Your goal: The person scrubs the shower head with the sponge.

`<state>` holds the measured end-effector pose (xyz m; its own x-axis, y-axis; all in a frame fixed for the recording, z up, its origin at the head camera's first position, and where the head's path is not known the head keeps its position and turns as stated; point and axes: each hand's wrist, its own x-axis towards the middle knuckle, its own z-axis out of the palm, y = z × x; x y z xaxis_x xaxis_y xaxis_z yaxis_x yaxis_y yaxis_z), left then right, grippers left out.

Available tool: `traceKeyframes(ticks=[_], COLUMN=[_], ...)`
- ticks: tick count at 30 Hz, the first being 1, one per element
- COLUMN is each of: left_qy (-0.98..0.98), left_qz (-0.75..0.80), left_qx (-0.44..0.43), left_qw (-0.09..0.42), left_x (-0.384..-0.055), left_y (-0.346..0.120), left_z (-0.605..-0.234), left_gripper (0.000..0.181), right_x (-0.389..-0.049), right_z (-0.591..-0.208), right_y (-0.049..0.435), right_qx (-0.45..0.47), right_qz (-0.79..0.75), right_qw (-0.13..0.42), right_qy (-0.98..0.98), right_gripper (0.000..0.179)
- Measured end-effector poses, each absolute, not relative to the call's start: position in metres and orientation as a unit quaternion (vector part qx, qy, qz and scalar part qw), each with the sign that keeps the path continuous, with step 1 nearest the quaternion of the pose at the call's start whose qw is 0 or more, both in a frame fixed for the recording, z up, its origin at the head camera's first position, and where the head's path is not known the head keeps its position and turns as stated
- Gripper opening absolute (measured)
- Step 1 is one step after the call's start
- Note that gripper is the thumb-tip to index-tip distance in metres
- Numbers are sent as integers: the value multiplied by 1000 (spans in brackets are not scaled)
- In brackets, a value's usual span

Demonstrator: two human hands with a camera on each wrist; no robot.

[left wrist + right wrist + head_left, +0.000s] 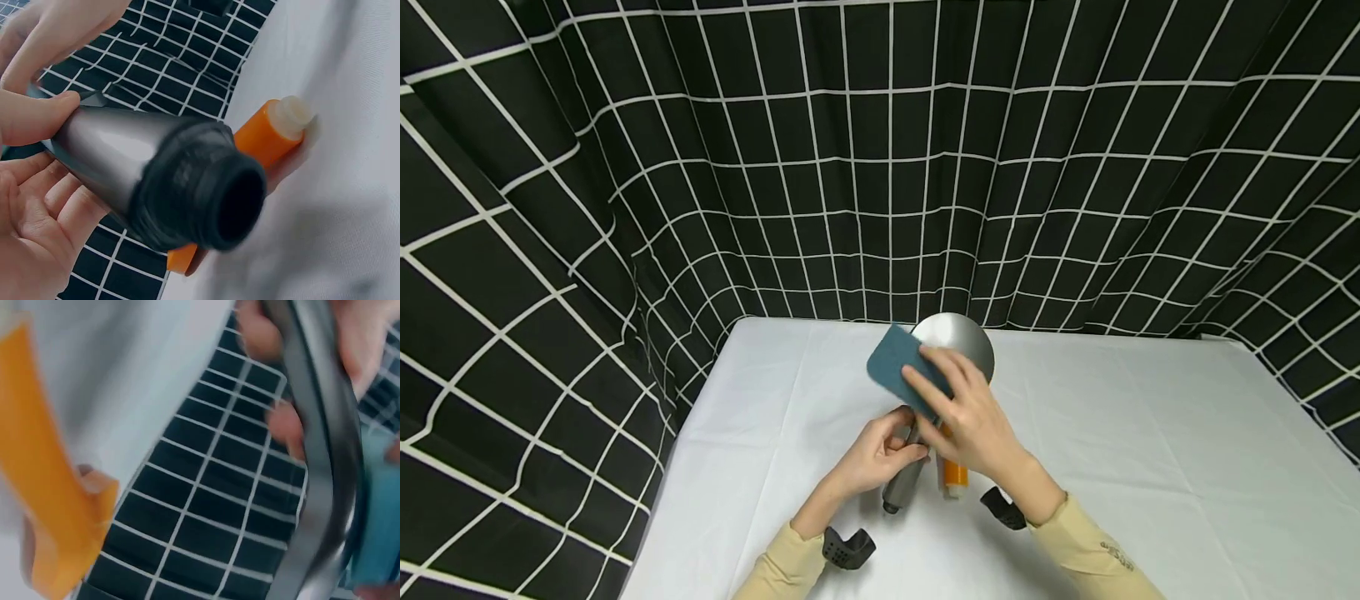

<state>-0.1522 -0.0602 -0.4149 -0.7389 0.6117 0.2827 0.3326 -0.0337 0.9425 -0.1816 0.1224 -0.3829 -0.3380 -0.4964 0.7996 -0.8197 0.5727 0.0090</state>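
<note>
A grey hand-held shower head (966,333) has its round silvery head at the far end and its handle pointing toward me. My left hand (880,454) grips the handle between thumb and fingers. The handle's dark threaded end (219,194) faces the left wrist camera. My right hand (973,417) holds a teal rectangular sponge (895,365), its fingers spread over the top. Sponge and hand cover the neck of the shower head; whether the sponge touches it I cannot tell. In the right wrist view the sponge (378,512) is blurred behind the shower head.
Just right of the handle, an orange tube-like thing (955,475) with a whitish tip lies on the white-covered table (1112,433). A black curtain with a white grid (910,183) stands behind and at both sides. Black wrist mounts (848,550) sit by the sleeves.
</note>
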Motion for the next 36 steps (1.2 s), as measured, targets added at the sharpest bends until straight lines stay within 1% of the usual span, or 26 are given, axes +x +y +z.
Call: traceKeyframes(ticks=[2,5,7,9,15,17,19,24,26,28,30,34,36], left_qy=[691,698,703,710,714,714,717,731,737,737,732,718,715], left_qz=[632,631,628,622,615,615,612,606,601,601,603,611,612], left_qx=[331,317,312,310,316,317,316,294,291,293,302,322,328], left_qw=[113,116,118,115,109,111,108,105,103,101,97,89,86], left_x=[-151,-150,-150,-149,-151,-152,-152,-151,-150,-150,-151,-151,-151], left_y=[-59,-57,-57,-57,-59,-59,-59,-58,-58,-59,-59,-60,-61], left_z=[-413,-412,-412,-412,-411,-412,-412,-412,-412,-412,-412,-413,-414], left_gripper=[42,38,38,38,44,44,42,37,36,36,37,42,43], right_x=[-190,-200,-201,-199,-182,-182,-187,-204,-204,-200,-194,-180,-177], right_z=[-377,-369,-367,-369,-378,-379,-378,-371,-371,-374,-379,-391,-395], right_y=[129,140,143,141,124,122,125,140,141,138,133,124,122], right_qx=[353,249,220,238,407,424,404,260,230,246,302,430,470], right_qz=[248,304,307,292,183,181,208,291,284,258,221,164,151], right_qw=[407,406,400,398,385,380,387,404,409,422,429,417,407], right_qy=[-805,-825,-835,-837,-807,-802,-802,-827,-836,-834,-822,-783,-768], right_gripper=[46,48,49,49,46,46,46,50,51,49,48,43,42])
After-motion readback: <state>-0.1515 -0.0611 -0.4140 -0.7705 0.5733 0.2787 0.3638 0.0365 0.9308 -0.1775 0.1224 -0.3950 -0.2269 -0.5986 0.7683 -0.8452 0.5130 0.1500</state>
